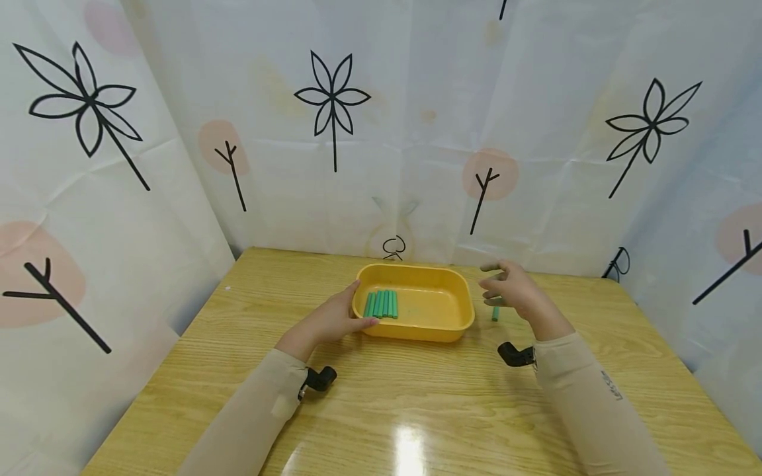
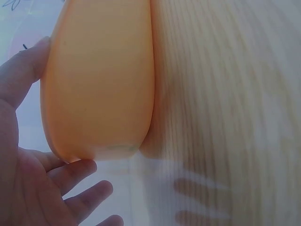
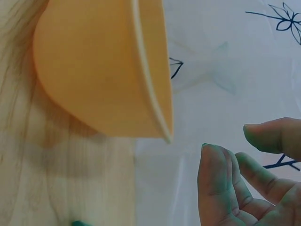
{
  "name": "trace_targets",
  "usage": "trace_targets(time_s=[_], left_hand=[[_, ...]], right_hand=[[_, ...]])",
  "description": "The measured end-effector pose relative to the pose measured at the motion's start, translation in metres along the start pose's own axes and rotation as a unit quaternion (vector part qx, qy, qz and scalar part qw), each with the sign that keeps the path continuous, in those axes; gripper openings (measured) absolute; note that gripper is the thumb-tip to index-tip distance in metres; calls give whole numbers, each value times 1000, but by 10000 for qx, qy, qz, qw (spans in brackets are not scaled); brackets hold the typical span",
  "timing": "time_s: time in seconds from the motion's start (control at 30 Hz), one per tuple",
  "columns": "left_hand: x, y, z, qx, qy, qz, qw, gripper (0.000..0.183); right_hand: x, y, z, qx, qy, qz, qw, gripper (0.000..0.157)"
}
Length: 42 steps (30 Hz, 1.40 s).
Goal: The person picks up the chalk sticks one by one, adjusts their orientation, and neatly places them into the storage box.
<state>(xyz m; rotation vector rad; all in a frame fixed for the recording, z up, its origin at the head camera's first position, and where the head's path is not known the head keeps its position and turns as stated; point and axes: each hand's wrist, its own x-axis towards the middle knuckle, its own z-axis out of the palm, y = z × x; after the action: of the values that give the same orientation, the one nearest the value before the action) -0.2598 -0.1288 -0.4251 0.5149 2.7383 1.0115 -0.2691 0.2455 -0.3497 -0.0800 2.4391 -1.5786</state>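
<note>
A yellow plastic basin (image 1: 437,335) sits on the table with several green chalk sticks (image 1: 381,304) lined up side by side at its left end. My left hand (image 1: 333,318) holds that end, thumb at the near rim and fingers against the far left side; in the left wrist view the thumb and fingers (image 2: 75,176) touch the basin wall (image 2: 101,80). Right of the basin, my right hand (image 1: 510,289) is held up with nothing between thumb and fingers, green dust on the fingertips (image 3: 214,162). One more green chalk stick (image 1: 495,313) lies on the table just below it, partly hidden.
The wooden table (image 1: 357,410) ends at a patterned white curtain (image 1: 405,165) at the back and sides. A thin black object with a loop (image 1: 616,263) stands at the back right corner. A small white scrap (image 1: 227,287) lies at the left.
</note>
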Motion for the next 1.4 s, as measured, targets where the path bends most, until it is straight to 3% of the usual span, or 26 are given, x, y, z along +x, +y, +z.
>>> trace_targets(time_s=[0.9, 1.4], left_hand=[[-2, 3, -1, 30, 9, -29, 10000, 112], [2, 0, 0, 23, -26, -38, 10000, 113]], right_hand=[[7, 55, -20, -592, 147, 474, 9970, 59], [20, 75, -21, -234, 172, 1038, 9942, 60]])
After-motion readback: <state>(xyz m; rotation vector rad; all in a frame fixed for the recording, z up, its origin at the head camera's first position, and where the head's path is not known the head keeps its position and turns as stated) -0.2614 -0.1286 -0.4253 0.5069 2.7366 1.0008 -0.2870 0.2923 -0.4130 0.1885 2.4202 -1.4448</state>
